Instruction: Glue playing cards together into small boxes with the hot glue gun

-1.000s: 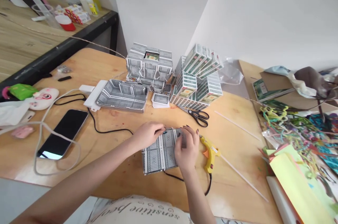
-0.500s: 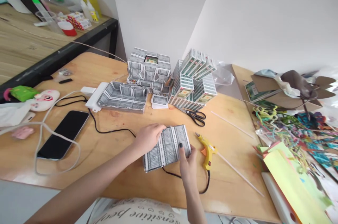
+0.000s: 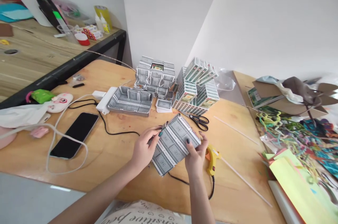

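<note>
A panel made of grey-patterned playing cards (image 3: 173, 144) is tilted above the front of the table between both hands. My left hand (image 3: 145, 146) pinches its upper left edge, fingers closed. My right hand (image 3: 195, 153) grips the right side, thumb lying on the face and fingers behind, out of sight. Just right of that hand lies a yellow glue gun (image 3: 212, 162), its nozzle hidden by the fingers. Black-handled scissors (image 3: 199, 122) rest beyond the panel. A small stack of cards (image 3: 163, 105) lies behind, beside an open card-built tray (image 3: 132, 100).
At the back stand a card-built box (image 3: 155, 76) and a stack of card packs (image 3: 196, 86). A phone (image 3: 75, 136) and white cable (image 3: 50, 146) lie left. Glue sticks (image 3: 245, 181), coloured paper (image 3: 295, 185) and craft scraps (image 3: 298, 139) are right. A black cord (image 3: 118, 133) crosses the table.
The card panel has turned and tilted more steeply, its far edge rising. My left hand has shifted from the top edge to its left corner. The view has swung slightly left.
</note>
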A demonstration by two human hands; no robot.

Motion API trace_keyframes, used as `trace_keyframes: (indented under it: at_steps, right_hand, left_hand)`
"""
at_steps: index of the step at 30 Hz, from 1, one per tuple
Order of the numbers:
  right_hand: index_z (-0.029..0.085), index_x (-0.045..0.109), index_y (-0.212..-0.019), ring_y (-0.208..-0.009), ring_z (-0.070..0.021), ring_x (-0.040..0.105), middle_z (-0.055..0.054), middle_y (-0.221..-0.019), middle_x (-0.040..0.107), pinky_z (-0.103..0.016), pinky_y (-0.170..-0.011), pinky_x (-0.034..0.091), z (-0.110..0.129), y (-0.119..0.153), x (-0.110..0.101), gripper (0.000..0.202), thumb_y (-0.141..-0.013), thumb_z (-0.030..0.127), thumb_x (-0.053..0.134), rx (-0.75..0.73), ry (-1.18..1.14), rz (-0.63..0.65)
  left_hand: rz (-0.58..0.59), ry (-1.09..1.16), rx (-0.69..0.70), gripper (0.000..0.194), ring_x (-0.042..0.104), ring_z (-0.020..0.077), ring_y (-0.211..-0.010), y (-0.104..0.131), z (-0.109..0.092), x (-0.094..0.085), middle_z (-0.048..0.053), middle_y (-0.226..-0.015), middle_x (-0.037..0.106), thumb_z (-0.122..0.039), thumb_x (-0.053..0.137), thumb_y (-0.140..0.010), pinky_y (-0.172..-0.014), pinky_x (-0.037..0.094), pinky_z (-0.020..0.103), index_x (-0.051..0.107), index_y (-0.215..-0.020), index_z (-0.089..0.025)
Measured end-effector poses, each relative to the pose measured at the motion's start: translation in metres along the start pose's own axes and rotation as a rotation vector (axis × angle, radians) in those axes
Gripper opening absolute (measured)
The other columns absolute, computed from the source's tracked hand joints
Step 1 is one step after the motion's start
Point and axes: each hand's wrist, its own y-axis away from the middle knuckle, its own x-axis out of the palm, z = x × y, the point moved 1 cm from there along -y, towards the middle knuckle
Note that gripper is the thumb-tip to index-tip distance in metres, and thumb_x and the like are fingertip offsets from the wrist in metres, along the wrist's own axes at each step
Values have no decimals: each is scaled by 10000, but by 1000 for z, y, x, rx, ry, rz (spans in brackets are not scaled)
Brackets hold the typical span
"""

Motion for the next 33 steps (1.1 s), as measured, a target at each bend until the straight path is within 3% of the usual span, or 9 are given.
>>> trace_keyframes:
  at_steps: [5,7,10,14,16,21,24,28,33]
  right_hand:
    - [260,239,-1199,-1171,-260,458,-140,-1279,439,-454,-904,390,20,-21,-12,515,-748,378,458,29,-312,71]
    - [246,277,-1164,-1178,-286,447,-152,-1277,433,-471,-913,374,30,-31,-18,529,-705,391,496,2,-357,95]
    - [232,282,-1169,-1165,-318,452,-167,-1263,434,-482,-891,381,45,-44,-26,605,-663,459,522,-47,-337,137]
    - [219,267,-1205,-1099,-337,499,-182,-1228,463,-496,-837,393,56,-56,-31,700,-652,609,444,-77,-282,239]
    - [214,261,-1226,-1063,-340,520,-186,-1224,470,-508,-831,382,56,-59,-32,742,-645,652,410,-76,-283,259]
    - [236,330,-1198,-1033,-339,530,-149,-1202,496,-517,-877,350,56,-61,-32,768,-573,635,531,-3,-428,242]
    - [274,447,-1112,-1040,-315,529,-80,-1129,551,-481,-931,333,59,-59,-32,660,-524,467,676,34,-683,265]
    - [281,521,-1098,-1077,-301,513,-43,-1080,585,-463,-975,321,58,-58,-32,633,-499,328,720,78,-902,301]
    - [281,492,-1198,-1091,-309,510,-54,-1133,585,-475,-966,342,45,-59,-27,737,-504,368,726,115,-883,367]
  left_hand:
    - [-29,248,-66,105,560,183,-1020,-10,-16,-8,68,-990,617,-249,497,-831,-906,445,363,547,-756,-197]
    - [36,396,-125,119,562,194,-1026,-21,-17,-12,84,-1012,599,-276,557,-794,-893,455,364,535,-727,-180]
    - [240,554,-200,212,533,221,-1091,-39,-16,-20,103,-1124,557,-309,677,-691,-935,427,382,525,-713,-164]
    - [476,668,-125,658,487,235,-1153,-55,-22,-32,99,-1191,542,-347,786,-547,-1018,341,408,493,-1122,-217]
    - [557,669,-103,767,487,243,-1152,-57,-27,-35,110,-1205,540,-339,789,-551,-1017,334,405,438,-1222,-216]
    - [570,666,-121,580,549,230,-1012,-55,-35,-34,107,-1096,585,-271,784,-571,-900,403,362,523,-1076,-152]
    - [570,683,-152,543,560,185,-886,-52,-36,-31,76,-984,605,-244,792,-555,-784,423,297,523,-1017,-143]
    - [600,699,-198,459,540,142,-759,-46,-43,-31,23,-828,593,-237,793,-539,-650,401,232,531,-902,-134]
    - [766,752,-314,446,579,171,-748,-42,-57,-31,30,-805,631,-193,800,-474,-668,446,259,585,-857,-114]
